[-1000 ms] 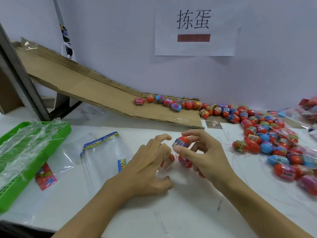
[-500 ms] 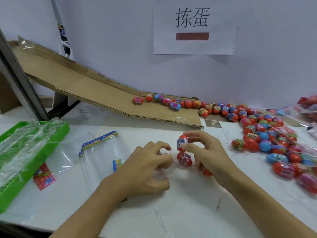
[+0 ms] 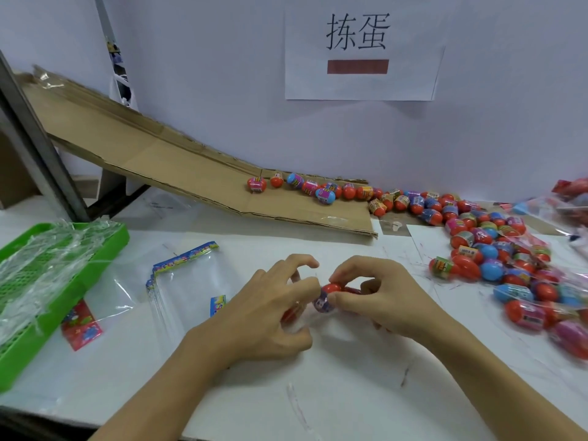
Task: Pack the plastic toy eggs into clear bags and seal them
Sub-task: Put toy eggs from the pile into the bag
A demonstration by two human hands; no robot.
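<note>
My right hand (image 3: 378,297) pinches a red toy egg with a purple label (image 3: 327,296) between thumb and fingertips, with more red eggs tucked under its palm. My left hand (image 3: 270,310) holds the mouth of a clear bag (image 3: 300,323) right against that egg; a red egg shows through the plastic below its fingers. A stack of empty clear bags with a colourful header strip (image 3: 187,281) lies to the left. Loose eggs in red, blue and pink (image 3: 496,259) are heaped at the right.
A cardboard ramp (image 3: 165,167) slopes down from the back left, with a row of eggs (image 3: 305,186) at its foot. A green basket (image 3: 47,281) draped in plastic film stands at the left edge. Filled bags (image 3: 569,202) lie far right.
My right hand has lowered the egg from above the table down to the bag mouth, and my left hand has closed in around the bag beside it.
</note>
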